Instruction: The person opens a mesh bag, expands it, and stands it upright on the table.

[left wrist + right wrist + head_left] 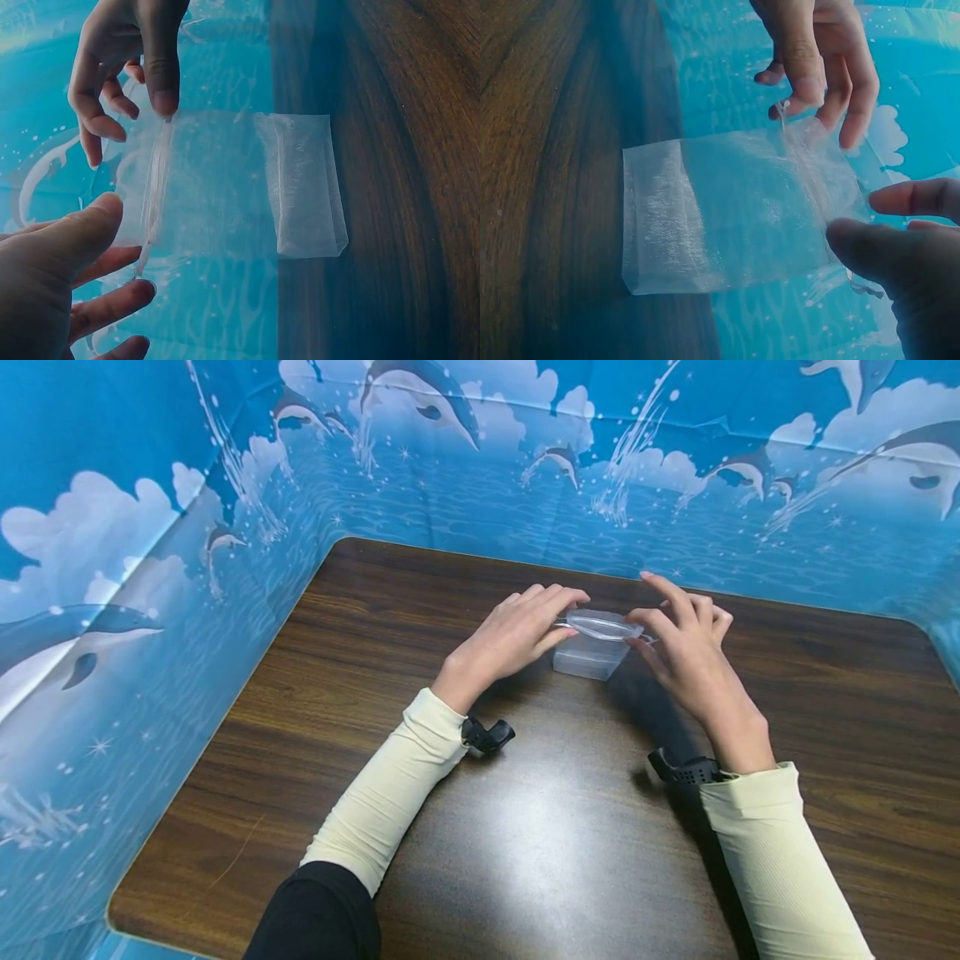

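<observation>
A small see-through white drawstring bag (588, 660) hangs upright over or on the table, its mouth spread into an oval. My left hand (517, 631) holds the left end of the mouth, thumb in front and forefinger behind. At the right end, my right hand (693, 652) holds the rim between thumb and forefinger, its other fingers raised. In the left wrist view the bag (307, 187) shows a gathered drawstring channel near its top. A knotted cord end (866, 289) sticks out beside my right thumb in the right wrist view. Whether the bag's bottom touches the table cannot be told.
The dark wood-grain table (300, 777) has rounded corners. A blue backdrop (465, 502) printed with dolphins and clouds stands behind its far edge and along the left side. Black wrist bands (487, 735) sit over pale yellow sleeves (390, 785).
</observation>
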Available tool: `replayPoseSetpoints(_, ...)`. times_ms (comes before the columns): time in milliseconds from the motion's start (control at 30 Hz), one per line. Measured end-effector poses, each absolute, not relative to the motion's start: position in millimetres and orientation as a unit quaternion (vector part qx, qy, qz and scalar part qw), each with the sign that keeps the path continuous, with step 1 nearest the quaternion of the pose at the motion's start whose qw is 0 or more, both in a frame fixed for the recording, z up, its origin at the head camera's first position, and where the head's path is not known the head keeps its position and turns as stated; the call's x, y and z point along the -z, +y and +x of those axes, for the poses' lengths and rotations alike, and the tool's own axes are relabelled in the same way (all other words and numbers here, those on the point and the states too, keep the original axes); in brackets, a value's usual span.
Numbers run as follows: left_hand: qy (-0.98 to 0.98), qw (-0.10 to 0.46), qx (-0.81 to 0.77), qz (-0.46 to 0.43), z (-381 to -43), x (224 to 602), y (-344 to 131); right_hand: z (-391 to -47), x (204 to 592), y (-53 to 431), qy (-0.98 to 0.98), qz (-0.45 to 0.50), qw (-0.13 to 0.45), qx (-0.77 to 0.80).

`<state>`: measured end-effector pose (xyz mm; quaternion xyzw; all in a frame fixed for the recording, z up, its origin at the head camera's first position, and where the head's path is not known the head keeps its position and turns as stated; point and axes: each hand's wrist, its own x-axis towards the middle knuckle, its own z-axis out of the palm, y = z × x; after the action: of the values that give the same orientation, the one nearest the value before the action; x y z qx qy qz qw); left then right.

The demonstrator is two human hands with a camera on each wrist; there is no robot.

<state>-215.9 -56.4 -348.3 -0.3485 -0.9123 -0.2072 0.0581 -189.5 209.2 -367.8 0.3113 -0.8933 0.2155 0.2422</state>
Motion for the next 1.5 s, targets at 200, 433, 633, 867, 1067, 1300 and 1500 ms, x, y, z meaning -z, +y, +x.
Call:
replayPoseSetpoints(200,-0.912,0.055,0.215,-0.346,-217,347,-58,-191,365,212,-0.894,0.312,0.231,-0.225)
replayPoseSetpoints(433,-0.919,0.038,0.213,-0.331,-217,344,-59,-190,360,219,-0.905,0.301,0.19,-0.235)
replayPoseSetpoints(633,-0.925,0.047,0.221,-0.305,-219,343,-62,-189,355,228,-0.93,0.228,0.141,-0.253)
replayPoseSetpoints(867,-0.933,0.073,0.239,-0.261,-226,349,-70,-193,365,242,-0.947,0.138,0.121,-0.262)
replayPoseSetpoints(1067,-0.935,0.063,0.279,-0.207,-231,359,-76,-196,381,250,-0.949,0.121,0.101,-0.274)
replayPoseSetpoints(1300,-0.937,0.038,0.287,-0.197,-231,365,-77,-198,387,249,-0.954,0.122,0.079,-0.263)
replayPoseSetpoints(1500,-0.894,0.056,0.351,-0.273,-226,354,-73,-192,376,241,-0.919,0.182,0.136,-0.323)
